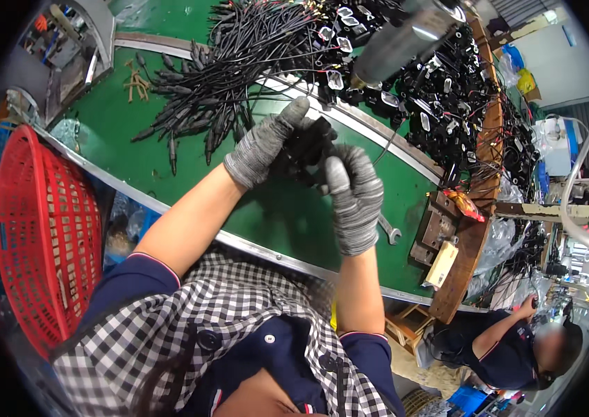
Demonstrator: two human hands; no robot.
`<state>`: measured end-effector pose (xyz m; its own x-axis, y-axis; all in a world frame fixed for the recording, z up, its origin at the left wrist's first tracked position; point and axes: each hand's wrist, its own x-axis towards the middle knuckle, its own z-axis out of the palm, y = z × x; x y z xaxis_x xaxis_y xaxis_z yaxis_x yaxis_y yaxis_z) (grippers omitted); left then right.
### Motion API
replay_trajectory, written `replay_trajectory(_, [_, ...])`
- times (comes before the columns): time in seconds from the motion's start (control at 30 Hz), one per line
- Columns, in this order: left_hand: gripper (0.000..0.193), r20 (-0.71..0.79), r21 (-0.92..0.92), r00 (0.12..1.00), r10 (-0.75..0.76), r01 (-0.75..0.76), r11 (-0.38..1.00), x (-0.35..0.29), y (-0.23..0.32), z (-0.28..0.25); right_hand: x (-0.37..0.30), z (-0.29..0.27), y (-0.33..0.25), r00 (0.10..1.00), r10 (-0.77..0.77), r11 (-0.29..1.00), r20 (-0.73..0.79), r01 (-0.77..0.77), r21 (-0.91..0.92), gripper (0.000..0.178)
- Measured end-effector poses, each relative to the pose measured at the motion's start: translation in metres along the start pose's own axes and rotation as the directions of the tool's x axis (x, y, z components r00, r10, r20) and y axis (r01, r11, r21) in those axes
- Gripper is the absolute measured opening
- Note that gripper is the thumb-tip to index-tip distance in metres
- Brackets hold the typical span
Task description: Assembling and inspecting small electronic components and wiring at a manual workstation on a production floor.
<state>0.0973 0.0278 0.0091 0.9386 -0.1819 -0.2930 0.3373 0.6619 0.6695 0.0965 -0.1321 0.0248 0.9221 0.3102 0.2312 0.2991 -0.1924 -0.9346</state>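
Both of my hands wear grey knitted gloves and are raised over the green worktable (pixel 274 222). Between them is a small black part (pixel 312 141), too dark to name exactly. My left hand (pixel 264 144) is closed on its left side, thumb toward the top. From the right, my right hand (pixel 355 198) grips the same part with bent fingers and thumb. Just beyond my left hand lies a large bundle of black cables (pixel 211 90) with plug ends. A pile of black parts with thin wires (pixel 440 104) covers the table at the far right.
A grey metal cylinder (pixel 405 45) hangs over the pile. A wrench (pixel 388 229), a metal block (pixel 437 226) and a cream box (pixel 440 264) lie right of my hands. At left stands a red plastic basket (pixel 48 236). Another person (pixel 517 347) works at lower right.
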Motion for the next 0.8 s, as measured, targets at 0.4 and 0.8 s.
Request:
replay_trajectory(0.4, [0.060, -0.010, 0.098, 0.994, -0.113, 0.114, 0.989, -0.010, 0.007, 0.006, -0.014, -0.035, -0.016, 0.977, -0.126, 0.953, 0.170, 0.167, -0.253, 0.018])
replay_trajectory(0.8, [0.057, -0.166, -0.056, 0.963, -0.213, 0.207, 0.977, 0.000, -0.021, 0.004, -0.040, 0.011, -0.015, 0.993, -0.020, 1.000, -0.118, 0.019, -0.012, 0.022])
